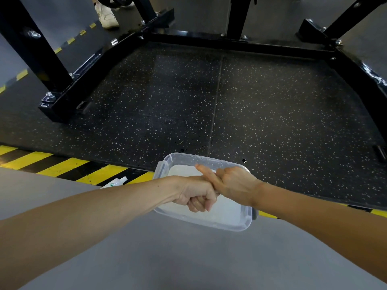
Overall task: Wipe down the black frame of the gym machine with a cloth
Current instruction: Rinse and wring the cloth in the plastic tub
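Observation:
The gym machine's black frame [261, 46] lies on the speckled rubber floor, with a left rail [83, 82] and a right rail [360, 80] running toward me. Both my hands are clenched end to end over a clear plastic tub [248, 223] of milky water at the mat's near edge. My left hand [195, 197] is a tight fist with wet fingers. My right hand [233, 183] is curled against it, thumb stretched out. The cloth is squeezed inside the two fists and almost entirely hidden.
A white squeeze tube with a green mark [115, 182] lies left of the tub on the yellow-black hazard stripe [62, 168]. Another person's white shoe [106, 15] stands beyond the left upright [31, 42]. Grey floor lies under my arms.

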A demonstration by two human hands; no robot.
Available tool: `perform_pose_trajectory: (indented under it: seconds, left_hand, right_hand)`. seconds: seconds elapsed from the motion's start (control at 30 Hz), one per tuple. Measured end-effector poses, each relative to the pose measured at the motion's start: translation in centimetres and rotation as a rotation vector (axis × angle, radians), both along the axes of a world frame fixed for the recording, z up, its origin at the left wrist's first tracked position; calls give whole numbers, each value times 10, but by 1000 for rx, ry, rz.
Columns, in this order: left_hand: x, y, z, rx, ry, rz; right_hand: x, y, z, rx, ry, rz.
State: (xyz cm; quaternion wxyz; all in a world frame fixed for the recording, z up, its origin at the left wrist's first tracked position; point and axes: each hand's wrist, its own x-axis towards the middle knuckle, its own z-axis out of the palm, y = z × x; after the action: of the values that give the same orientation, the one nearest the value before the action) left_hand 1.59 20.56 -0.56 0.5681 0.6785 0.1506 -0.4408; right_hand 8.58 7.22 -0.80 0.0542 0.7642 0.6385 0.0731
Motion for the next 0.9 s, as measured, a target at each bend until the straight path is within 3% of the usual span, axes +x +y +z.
perform_pose_trajectory:
  seconds: [0.3,0.43,0.5,0.57,0.7,0.77,0.9]
  left_hand:
    - [2,3,6,36,-25,-30]
    - [5,5,10,180,-142,-15]
    - [11,13,15,334,-312,-60]
    - [16,26,26,422,-401,-152]
    - [10,49,41,278,-320,-32]
    - [4,53,38,109,-314,162]
    - [2,54,31,-82,-289,542]
  right_hand:
    - [8,-3,-18,92,-43,49]
    - [6,8,-4,-59,-29,-70]
    - [4,19,12,-133,213,-297]
    - [6,28,23,-246,597,-501]
    - [16,23,39,-293,1436,-665]
    - [18,19,41,-212,1613,-685]
    - [18,20,38,35,1762,-748]
